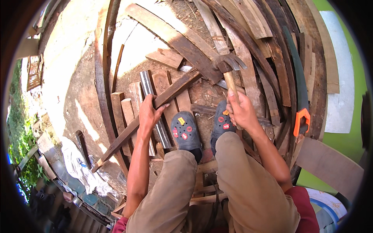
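The left hand (149, 112) closes its thumb and fingers around a long, narrow dark-brown wooden batten (176, 89), pinching it a little past the middle; the right hand (241, 109) is wrapped about a claw hammer with a pale wooden handle and a dark metal head (230, 82). From where I stand, the widest thing around them is the brown earth ground (81, 93), part sunlit, part shaded. A bright green flat surface (342, 143) lies off to the right. Across the far side, a long weathered brown board (175, 42) slants down toward the hammer's head. The batten tilts from lower left to upper right, its upper end near that head; I cannot tell whether they touch. Beyond the right hand stretches a handsaw with a dark blade and orange handle (299, 81), beside stacked planks. To the left, a crumpled white cloth (83, 167) lies on the ground. Under the batten sits a short grey-and-white striped bar (146, 81). Smallest are the dark grey perforated clogs (185, 128), dotted with red and yellow charms.
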Motion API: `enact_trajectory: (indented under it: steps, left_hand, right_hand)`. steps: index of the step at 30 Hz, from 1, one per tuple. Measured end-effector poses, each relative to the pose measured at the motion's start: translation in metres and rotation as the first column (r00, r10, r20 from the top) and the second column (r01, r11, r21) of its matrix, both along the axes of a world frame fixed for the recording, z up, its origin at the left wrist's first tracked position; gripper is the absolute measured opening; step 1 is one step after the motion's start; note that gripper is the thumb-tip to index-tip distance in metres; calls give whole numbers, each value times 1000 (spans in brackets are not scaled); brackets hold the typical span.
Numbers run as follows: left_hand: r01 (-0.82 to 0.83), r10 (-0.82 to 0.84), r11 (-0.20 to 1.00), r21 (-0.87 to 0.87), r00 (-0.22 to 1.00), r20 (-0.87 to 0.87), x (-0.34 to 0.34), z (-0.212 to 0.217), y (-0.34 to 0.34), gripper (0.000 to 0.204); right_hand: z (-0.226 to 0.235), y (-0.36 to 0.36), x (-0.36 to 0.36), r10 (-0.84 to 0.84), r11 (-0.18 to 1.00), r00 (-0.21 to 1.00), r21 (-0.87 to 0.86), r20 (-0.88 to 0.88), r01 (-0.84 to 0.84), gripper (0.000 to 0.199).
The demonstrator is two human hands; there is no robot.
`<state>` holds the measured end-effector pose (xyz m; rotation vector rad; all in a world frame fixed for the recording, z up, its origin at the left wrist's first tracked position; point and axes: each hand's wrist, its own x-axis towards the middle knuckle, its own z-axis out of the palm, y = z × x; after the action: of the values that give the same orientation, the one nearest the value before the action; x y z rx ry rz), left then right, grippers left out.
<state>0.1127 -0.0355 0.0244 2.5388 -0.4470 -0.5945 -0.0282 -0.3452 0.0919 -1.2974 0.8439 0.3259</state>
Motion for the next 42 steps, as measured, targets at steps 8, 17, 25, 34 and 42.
enact_trajectory:
  steps: [8,17,25,34,42]
  left_hand:
    - [-12,14,1000,-24,997,79,16,-2,11,47]
    - [105,-112,993,53,983,148,16,-4,2,50]
    - [156,-156,988,12,972,177,7,-4,-31,46]
    - [135,-131,991,-21,981,141,6,-11,-27,46]
    - [149,-153,988,38,979,137,8,-14,-21,47]
  right_hand:
    - [-7,1,-2,12,1000,1000,-23,-8,-12,48]
    - [-13,16,4,68,998,997,-22,36,-67,40]
    - [-4,25,5,67,997,998,29,-8,-66,42]
    - [-4,15,3,6,1000,999,13,42,-7,42]
    - [-5,7,4,-27,999,998,22,61,26,45]
